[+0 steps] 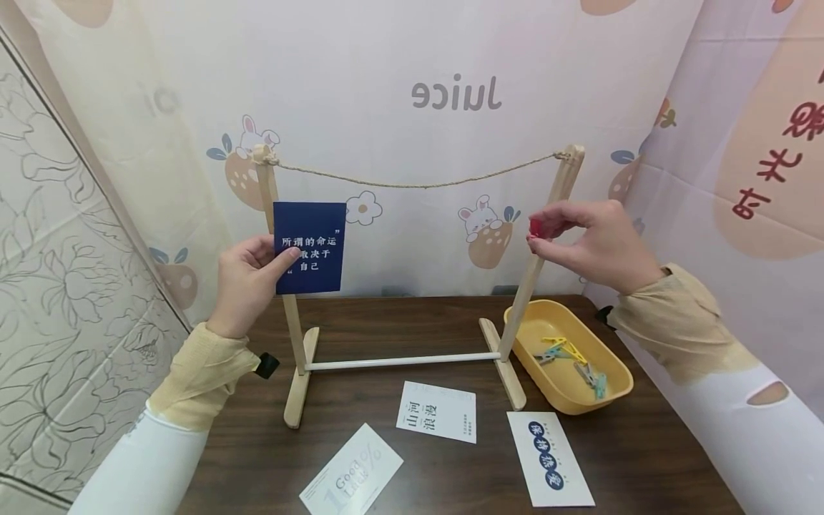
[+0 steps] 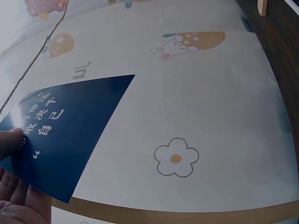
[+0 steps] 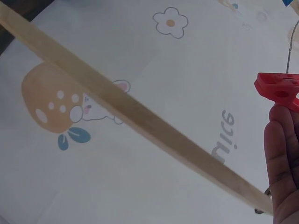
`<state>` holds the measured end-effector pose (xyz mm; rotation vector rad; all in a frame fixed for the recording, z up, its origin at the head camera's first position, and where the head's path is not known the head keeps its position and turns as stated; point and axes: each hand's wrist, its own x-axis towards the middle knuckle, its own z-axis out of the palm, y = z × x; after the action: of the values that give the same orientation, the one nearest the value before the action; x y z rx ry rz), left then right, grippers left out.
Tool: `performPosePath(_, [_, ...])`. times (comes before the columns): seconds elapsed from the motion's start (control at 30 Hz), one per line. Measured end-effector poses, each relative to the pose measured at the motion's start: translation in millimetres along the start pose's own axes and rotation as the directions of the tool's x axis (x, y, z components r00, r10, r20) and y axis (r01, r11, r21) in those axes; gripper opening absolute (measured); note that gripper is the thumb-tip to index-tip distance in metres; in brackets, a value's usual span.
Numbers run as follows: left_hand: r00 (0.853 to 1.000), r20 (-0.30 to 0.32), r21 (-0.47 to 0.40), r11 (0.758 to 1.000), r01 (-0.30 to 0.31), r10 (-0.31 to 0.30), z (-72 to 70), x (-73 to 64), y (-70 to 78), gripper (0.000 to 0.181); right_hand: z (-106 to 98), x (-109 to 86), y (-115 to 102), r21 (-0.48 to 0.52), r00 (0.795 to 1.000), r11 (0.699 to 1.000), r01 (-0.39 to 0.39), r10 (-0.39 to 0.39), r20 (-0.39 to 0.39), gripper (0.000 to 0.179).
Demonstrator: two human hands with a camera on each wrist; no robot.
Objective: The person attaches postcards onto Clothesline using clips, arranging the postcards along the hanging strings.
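My left hand (image 1: 247,282) holds a dark blue card (image 1: 315,222) upright, thumb across its front, with white Chinese characters facing me. The card overlaps the left post of a wooden stand (image 1: 296,336). In the left wrist view the thumb lies on the blue card (image 2: 88,112), fingers behind it. Near the right post, my right hand (image 1: 599,239) pinches a red clothespin (image 1: 537,227). That red clothespin (image 3: 278,88) shows above the fingers in the right wrist view. A thin twine (image 1: 425,186) sags between the post tops, with nothing hanging on it.
On the brown table (image 1: 244,443) lie a "Good Luck" card (image 1: 350,472), a white card with dark characters (image 1: 438,413) and a card with blue circles (image 1: 550,458). A yellow basin (image 1: 621,379) at the right holds several clothespins (image 1: 563,350). A printed curtain (image 1: 386,236) hangs behind.
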<state>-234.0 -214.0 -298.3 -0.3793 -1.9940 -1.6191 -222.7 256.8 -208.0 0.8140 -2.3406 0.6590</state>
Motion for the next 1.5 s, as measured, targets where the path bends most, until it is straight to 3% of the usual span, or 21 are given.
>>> performPosePath(0.33, [1.000, 0.006, -0.072, 0.997, -0.014, 0.015, -2.6, 8.1, -1.5, 0.016, 12.1, 23.1, -16.5, 0.039, 0.999, 0.998, 0.047, -0.046, -0.021, 0.023])
performPosePath(0.7, [1.000, 0.000, -0.060, 0.998, -0.004, 0.004, -5.1, 13.1, -1.0, 0.017, 32.8, 48.6, -32.3, 0.170, 0.998, 0.983, 0.065, -0.066, 0.004, 0.022])
performPosePath(0.93, [1.000, -0.002, -0.049, 0.999, -0.008, 0.008, -5.7, 15.5, -0.2, 0.022, 41.6, 63.5, -42.7, 0.180, 0.999, 0.983, 0.041, -0.044, 0.014, 0.022])
performPosePath(1.5, [1.000, 0.011, -0.037, 0.999, 0.008, -0.007, -5.7, 19.5, 6.9, 0.022, 66.0, 96.8, -69.3, 0.326, 0.998, 0.944, 0.059, -0.065, 0.009, 0.018])
